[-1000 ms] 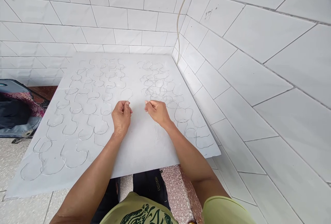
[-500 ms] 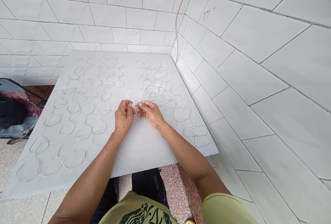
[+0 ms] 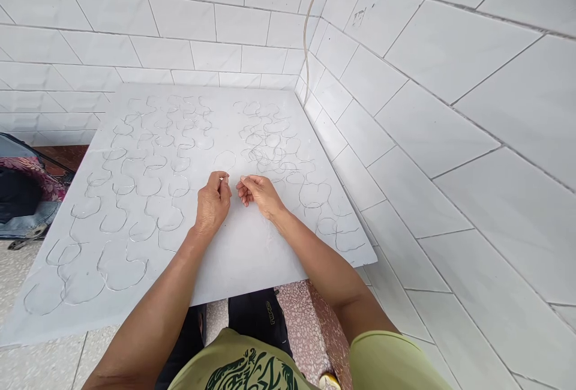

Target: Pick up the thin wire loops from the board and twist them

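Note:
A faint arc of thin wire (image 3: pixel 225 152) stands just beyond my fingertips. My left hand (image 3: pixel 213 201) is closed in a pinch on this wire, thumb and forefinger together. Close by on its right, a small gap away, my right hand (image 3: pixel 261 195) is also pinched, seemingly on the same wire; its lower fingers are curled. The wire is too fine to follow between the hands. On the pale board (image 3: pixel 243 258) below lie rows of curved, S-shaped wire pieces (image 3: pixel 121 273) at the left, and a more tangled group of bent wires (image 3: pixel 270 153) at the right.
White tiled walls (image 3: pixel 450 108) meet behind and right of the board, with a thin cable (image 3: pixel 306 36) hanging in the corner. A bag with dark and floral cloth (image 3: pixel 27 192) stands at the left. Below the board's front edge is a black bag (image 3: pixel 258 321).
My hands have drawn slightly further apart, the left one shifting a little left. Both remain pinched. The whole view has moved slightly.

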A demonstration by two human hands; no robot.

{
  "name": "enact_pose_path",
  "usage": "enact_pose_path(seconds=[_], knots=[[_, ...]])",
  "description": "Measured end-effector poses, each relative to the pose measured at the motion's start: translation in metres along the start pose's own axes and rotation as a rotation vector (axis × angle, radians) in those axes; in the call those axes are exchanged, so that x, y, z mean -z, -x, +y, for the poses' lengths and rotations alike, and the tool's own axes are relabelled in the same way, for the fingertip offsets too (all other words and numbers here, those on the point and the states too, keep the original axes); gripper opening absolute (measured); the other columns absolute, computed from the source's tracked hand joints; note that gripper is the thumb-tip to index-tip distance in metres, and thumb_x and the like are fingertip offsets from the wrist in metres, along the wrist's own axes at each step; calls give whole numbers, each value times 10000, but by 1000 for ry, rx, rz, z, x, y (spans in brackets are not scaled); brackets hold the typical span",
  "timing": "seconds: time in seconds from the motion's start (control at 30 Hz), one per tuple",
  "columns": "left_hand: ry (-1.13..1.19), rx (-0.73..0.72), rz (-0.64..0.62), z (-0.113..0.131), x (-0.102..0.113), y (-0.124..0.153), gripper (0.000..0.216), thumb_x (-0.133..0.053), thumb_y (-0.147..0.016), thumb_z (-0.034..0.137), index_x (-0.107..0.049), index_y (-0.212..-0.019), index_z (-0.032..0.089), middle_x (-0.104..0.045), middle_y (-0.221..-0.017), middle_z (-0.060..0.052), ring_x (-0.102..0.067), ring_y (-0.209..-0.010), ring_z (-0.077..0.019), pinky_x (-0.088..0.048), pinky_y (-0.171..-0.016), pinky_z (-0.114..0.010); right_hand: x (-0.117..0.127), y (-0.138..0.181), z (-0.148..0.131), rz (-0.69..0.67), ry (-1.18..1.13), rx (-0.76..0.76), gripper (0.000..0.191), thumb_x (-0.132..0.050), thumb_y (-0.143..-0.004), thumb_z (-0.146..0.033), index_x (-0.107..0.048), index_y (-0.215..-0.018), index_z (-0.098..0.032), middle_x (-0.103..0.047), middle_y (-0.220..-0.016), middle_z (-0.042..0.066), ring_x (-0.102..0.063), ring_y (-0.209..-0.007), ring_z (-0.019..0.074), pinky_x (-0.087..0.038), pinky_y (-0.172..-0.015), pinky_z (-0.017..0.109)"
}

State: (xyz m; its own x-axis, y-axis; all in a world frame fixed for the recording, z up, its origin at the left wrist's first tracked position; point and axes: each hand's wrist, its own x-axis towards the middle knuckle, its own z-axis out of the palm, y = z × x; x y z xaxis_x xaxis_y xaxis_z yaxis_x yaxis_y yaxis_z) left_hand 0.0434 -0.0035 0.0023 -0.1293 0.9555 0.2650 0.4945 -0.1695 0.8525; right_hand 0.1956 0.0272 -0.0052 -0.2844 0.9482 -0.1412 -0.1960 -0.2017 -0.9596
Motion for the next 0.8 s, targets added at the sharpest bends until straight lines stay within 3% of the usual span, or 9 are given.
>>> enact_pose_path(seconds=[0.8], knots=[[32, 47, -17, 2, 1, -1, 200, -443, -1015, 390, -569, -1055, 240, -606, -669, 28, -489, -528, -127, -398, -560, -255, 2, 0, 3, -27, 8, 11, 329, -708, -859, -477, -699, -824, -150, -643, -718, 28, -578, -567, 112, -449, -495, 253]])
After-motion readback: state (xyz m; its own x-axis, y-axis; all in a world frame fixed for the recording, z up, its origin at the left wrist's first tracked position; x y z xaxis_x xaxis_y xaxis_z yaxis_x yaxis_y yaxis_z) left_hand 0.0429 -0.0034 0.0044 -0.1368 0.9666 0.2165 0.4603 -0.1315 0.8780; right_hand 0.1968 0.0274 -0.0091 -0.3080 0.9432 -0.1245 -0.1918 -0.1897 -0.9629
